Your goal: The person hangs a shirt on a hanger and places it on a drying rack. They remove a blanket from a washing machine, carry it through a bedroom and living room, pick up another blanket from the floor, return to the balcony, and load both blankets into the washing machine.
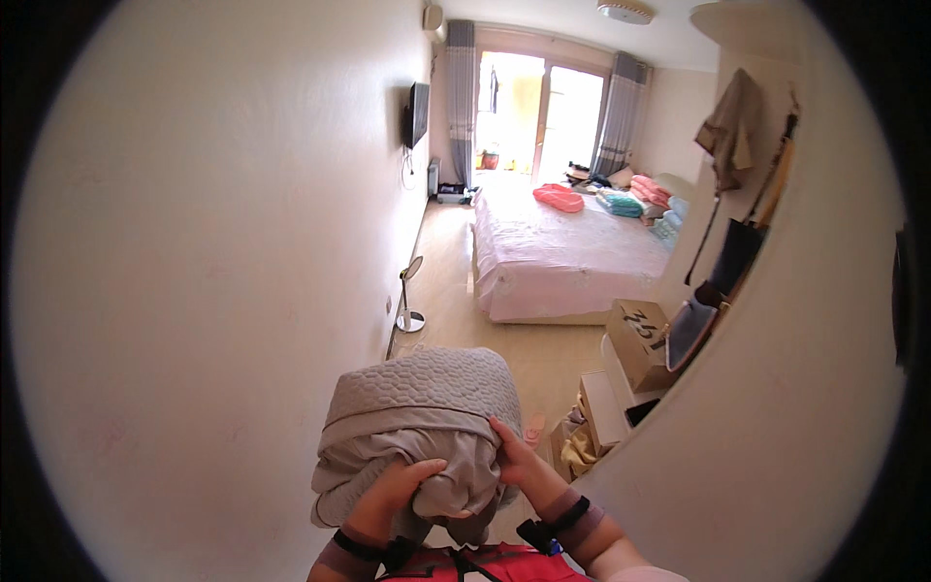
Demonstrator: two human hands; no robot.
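Observation:
A bundled grey-beige quilted cover (pixel 429 378) with a honeycomb stitch is held up in front of my body. My left hand (pixel 400 480) grips its near left side, with the thumb lying over the folds and the fingers hidden in the cloth. On the near right side my right hand (pixel 513 455) holds it, thumb on top and the other fingers mostly hidden underneath. Loose smooth fabric bunches between the two hands. Black straps circle both my forearms.
Ahead stands a bed (pixel 560 276) with a pink sheet, bearing a coral cloth item (pixel 558 198) and folded bedding (pixel 647 193). A standing round mirror or lamp (pixel 411 320) is by the left wall. To the right, a cardboard box (pixel 640 345) and hanging bags (pixel 691 327) flank the passage.

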